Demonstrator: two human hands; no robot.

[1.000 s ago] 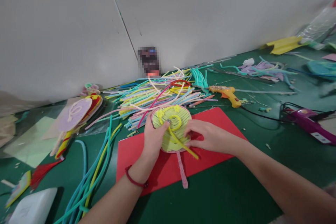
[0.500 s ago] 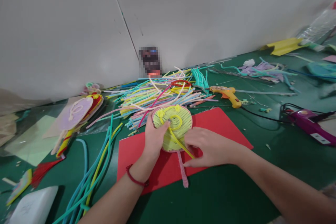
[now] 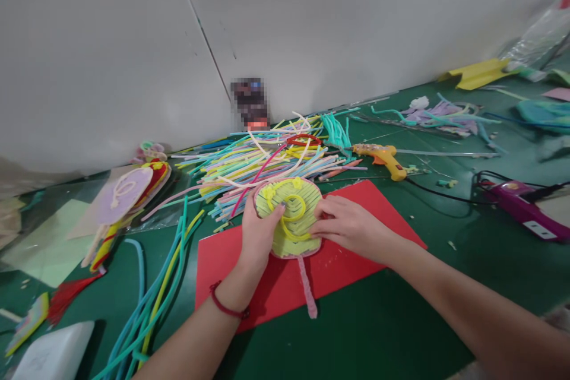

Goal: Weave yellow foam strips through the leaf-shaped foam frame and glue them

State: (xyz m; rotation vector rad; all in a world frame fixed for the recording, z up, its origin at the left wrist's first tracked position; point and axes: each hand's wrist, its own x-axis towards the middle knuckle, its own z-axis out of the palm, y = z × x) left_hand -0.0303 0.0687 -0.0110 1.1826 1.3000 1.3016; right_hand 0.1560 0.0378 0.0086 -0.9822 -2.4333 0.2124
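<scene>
A round yellow-green fan (image 3: pixel 282 243) with a pink rim and a pink handle (image 3: pixel 307 291) lies over a red sheet (image 3: pixel 369 219). Round its left edge my left hand (image 3: pixel 260 231) is closed, the thumb pressing on its face. A bright yellow pipe cleaner (image 3: pixel 294 236) curls in a spiral on the fan. Its outer part runs to my right hand (image 3: pixel 341 222), whose fingers pinch it at the fan's right edge. Small yellow shapes (image 3: pixel 269 192) sit near the top of the fan.
Behind lies a heap of coloured pipe cleaners (image 3: pixel 258 160). A yellow glue gun (image 3: pixel 385 159) with a cord lies right of it, near a purple power strip (image 3: pixel 521 205). At left are a lilac fan (image 3: pixel 127 190), long pipe cleaners (image 3: pixel 171 273) and a white box (image 3: pixel 57 350).
My right hand has swung upward along the fan's right edge, bending the yellow pipe cleaner from a straight slant into a wider curve. My left hand keeps its hold.
</scene>
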